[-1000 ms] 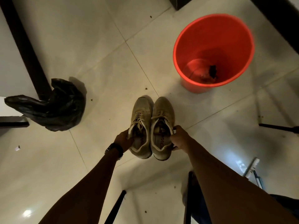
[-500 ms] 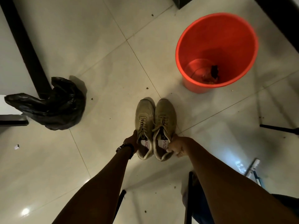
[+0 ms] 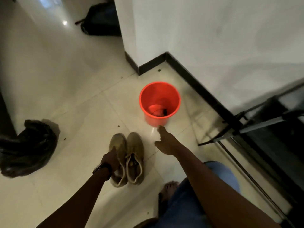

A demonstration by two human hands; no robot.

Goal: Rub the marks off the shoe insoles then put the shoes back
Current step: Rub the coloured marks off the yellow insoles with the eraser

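1. Shoes (image 3: 126,158): tan lace-up pair, standing on the pale tiled floor (image 3: 74,104) side by side and touching, toes pointing away from the person, heels nearest. Laces loose, openings face up; insoles too dark to make out.
2. Left hand (image 3: 111,159): on the outer side of the left-hand shoe (image 3: 118,145), around the lacing and collar. Fingers dark and blurred, so cannot tell if it grips the shoe or only touches it. Dark watch (image 3: 101,167) on that wrist.
3. Right hand (image 3: 165,143): off the shoes, held out over the floor to the right of the pair, fingers straight and spread, holding nothing. Fingertips point toward the bucket, close to its base; contact cannot be judged.
4. Red plastic bucket (image 3: 156,120): upright on the floor beyond the shoes and to the right, near the wall corner. A small dark item (image 3: 165,111) lies at its bottom.
5. Crumpled black plastic bag (image 3: 28,148): on the floor well to the left of the shoes.
6. Person's bare foot (image 3: 170,186) and blue-jeans knee (image 3: 220,175): low right, near the shoe heels.
7. White wall (image 3: 213,38) with black baseboard (image 3: 189,71) behind the bucket; metal stand legs (image 3: 255,127) at right; dark backpack (image 3: 100,18) far top.
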